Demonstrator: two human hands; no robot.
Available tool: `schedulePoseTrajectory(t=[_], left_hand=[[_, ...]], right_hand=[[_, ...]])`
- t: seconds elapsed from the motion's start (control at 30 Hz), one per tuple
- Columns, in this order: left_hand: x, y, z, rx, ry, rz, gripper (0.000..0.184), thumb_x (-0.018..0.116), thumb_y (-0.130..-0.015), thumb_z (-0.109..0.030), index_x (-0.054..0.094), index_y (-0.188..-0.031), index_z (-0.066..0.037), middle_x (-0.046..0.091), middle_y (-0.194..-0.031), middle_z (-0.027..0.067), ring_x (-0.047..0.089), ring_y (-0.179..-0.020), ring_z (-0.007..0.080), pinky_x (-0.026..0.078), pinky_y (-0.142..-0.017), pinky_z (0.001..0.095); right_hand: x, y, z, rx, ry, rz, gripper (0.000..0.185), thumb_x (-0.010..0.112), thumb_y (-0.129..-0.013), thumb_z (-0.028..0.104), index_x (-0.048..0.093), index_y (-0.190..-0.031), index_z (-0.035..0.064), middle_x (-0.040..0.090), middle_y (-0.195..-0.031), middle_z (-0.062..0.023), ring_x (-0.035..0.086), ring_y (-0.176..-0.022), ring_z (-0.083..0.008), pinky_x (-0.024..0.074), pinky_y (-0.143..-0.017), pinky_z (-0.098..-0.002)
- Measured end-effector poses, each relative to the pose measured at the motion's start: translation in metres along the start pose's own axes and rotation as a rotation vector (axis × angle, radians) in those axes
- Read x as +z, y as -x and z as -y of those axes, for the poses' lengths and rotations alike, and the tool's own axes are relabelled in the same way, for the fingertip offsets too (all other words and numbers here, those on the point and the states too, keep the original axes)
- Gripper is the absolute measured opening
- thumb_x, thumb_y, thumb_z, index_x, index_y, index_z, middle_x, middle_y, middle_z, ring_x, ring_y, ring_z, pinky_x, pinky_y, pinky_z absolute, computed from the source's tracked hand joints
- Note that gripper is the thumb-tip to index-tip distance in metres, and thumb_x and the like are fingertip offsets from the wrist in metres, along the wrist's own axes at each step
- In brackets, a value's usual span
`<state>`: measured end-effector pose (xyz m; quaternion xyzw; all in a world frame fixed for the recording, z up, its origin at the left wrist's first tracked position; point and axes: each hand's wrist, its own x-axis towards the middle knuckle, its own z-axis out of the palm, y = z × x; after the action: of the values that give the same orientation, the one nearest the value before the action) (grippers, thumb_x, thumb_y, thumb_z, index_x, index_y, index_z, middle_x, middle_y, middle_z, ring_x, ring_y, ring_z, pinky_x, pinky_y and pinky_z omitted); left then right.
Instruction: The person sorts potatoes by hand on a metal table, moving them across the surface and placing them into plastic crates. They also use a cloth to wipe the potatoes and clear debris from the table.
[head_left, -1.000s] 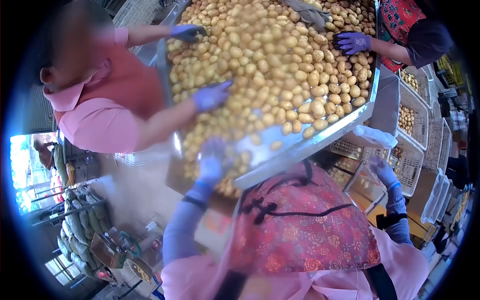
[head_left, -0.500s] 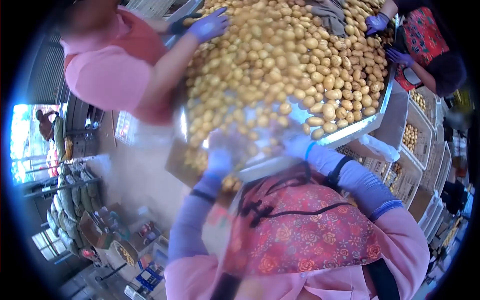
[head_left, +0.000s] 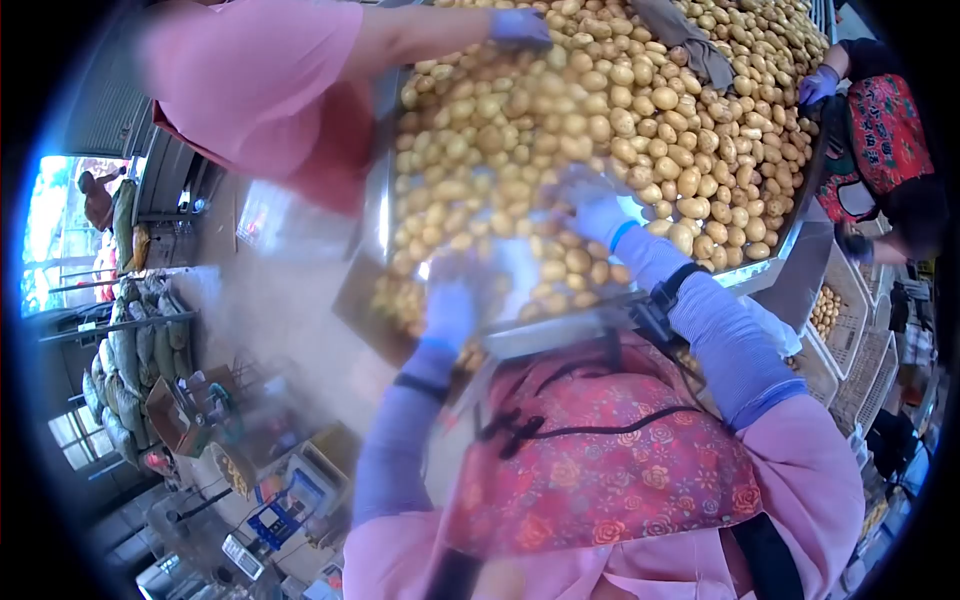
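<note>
Many small yellow potatoes (head_left: 690, 150) lie on a metal sorting table (head_left: 385, 215). My right hand (head_left: 595, 205), in a lavender glove, reaches over them near the middle, its fingers blurred but looking stretched out. At the near left corner is my left hand (head_left: 452, 305), also gloved; motion smears its fingers, so what they touch is unclear. Beside and below it stands a cardboard box (head_left: 360, 305) with potatoes inside. A bare patch of the tabletop shows between my two hands.
On the left a co-worker in pink (head_left: 260, 75) stretches a gloved hand (head_left: 520, 27) over the potatoes. Another person's gloved hand (head_left: 820, 85) is at the right edge. A grey cloth (head_left: 690, 45) lies on the pile. Plastic crates (head_left: 845, 330) stand at right.
My right hand has moved up and inward over the potatoes. My left hand stays near the corner. The left co-worker's arm extends farther right, and the view has shifted slightly.
</note>
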<state>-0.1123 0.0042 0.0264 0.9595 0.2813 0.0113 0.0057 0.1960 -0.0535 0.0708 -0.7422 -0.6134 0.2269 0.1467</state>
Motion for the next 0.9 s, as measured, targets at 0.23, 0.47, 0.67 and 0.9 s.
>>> schedulePoseTrajectory(t=[0.23,0.47,0.67,0.9], left_hand=[[0.057,-0.072,-0.067,-0.042,0.286,0.132,0.032,0.055,-0.091,-0.023,0.058,-0.12,-0.009,0.064,-0.104,0.0146,0.066,-0.09,0.0311,0.053,-0.072,0.0452],[0.086,-0.097,-0.052,0.015,0.411,0.111,0.027,0.058,-0.089,-0.024,0.063,-0.11,-0.008,0.068,-0.093,0.0185,0.067,-0.083,0.0345,0.053,-0.07,0.0452],[0.036,-0.103,-0.026,-0.232,0.784,0.131,0.032,0.057,-0.09,-0.023,0.063,-0.115,-0.003,0.068,-0.093,0.0157,0.066,-0.087,0.0318,0.052,-0.078,0.0425],[-0.067,-0.089,-0.118,0.344,0.395,0.184,0.046,0.055,-0.093,-0.033,0.05,-0.131,-0.008,0.051,-0.13,0.0162,0.051,-0.119,0.0299,0.042,-0.1,0.0404]], right_hand=[[0.033,0.093,-0.081,-0.049,0.294,-0.106,0.044,0.057,-0.09,0.034,0.056,-0.132,0.023,0.049,-0.139,-0.0114,0.044,-0.129,-0.0301,0.033,-0.109,-0.0464],[0.046,0.089,-0.003,-0.139,-0.1,-0.03,0.028,0.049,-0.093,0.032,0.068,-0.105,0.015,0.068,-0.096,-0.0138,0.066,-0.089,-0.0319,0.0527,-0.079,-0.0447],[0.138,0.016,-0.01,0.032,-0.061,-0.028,0.032,0.047,-0.095,0.032,0.064,-0.106,0.0068,0.068,-0.092,-0.0135,0.067,-0.08,-0.0261,0.0541,-0.072,-0.0418],[-0.002,0.138,-0.011,0.093,-1.291,-0.276,0.029,0.059,-0.091,0.018,0.061,-0.116,0.0035,0.062,-0.109,-0.014,0.06,-0.103,-0.0263,0.0486,-0.091,-0.0349]])
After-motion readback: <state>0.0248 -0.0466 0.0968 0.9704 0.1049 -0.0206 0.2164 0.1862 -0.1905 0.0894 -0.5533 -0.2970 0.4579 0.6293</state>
